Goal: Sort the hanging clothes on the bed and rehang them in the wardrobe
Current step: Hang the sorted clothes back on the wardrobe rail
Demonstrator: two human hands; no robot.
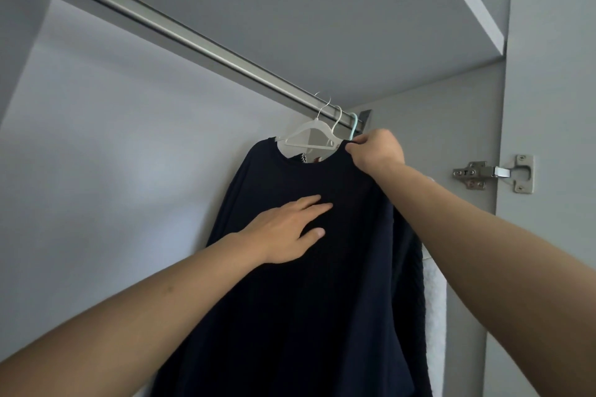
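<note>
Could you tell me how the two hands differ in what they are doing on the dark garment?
The left hand lies flat with straight fingers on the front of the dark garment; the right hand pinches its shoulder near the neckline. The left hand sits lower, at the chest; the right hand is higher, just under the rail, beside the white hanger. Both touch the same garment, already hanging.

1. You see both of your forearms bare from the frame's lower edges up to the wrists; no sleeve shows on either.
2. Your left hand point(287, 232), at centre frame, wears no ring, watch or glove, and its thumbnail is short and unpainted.
3. Your right hand point(375, 150), right of centre and higher, is likewise bare, with nothing at the wrist.
</note>
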